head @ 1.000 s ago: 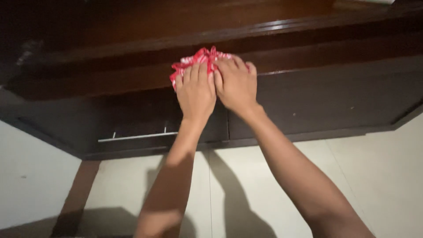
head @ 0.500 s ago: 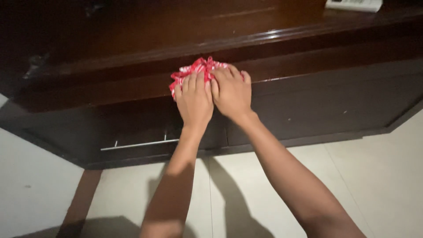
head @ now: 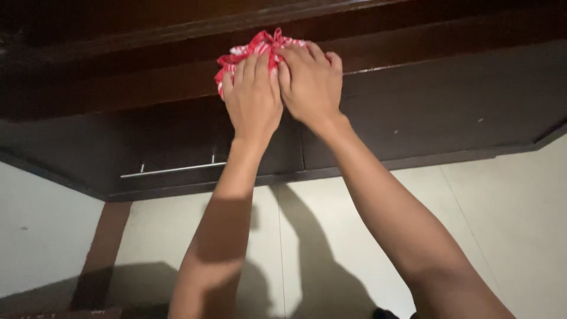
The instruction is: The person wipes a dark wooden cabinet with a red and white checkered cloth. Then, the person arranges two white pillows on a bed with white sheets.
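Near the top of the frame, both hands, left hand [head: 253,97] and right hand [head: 311,82], press flat on a red cloth [head: 251,50] against the dark cabinet [head: 413,112]; it could slip off the ledge.

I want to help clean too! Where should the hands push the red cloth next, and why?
Probably slide it sideways along the ledge. Both the left hand and right hand press the bunched red cloth flat against the dark wooden cabinet, and its long ledge stretches out to both sides.
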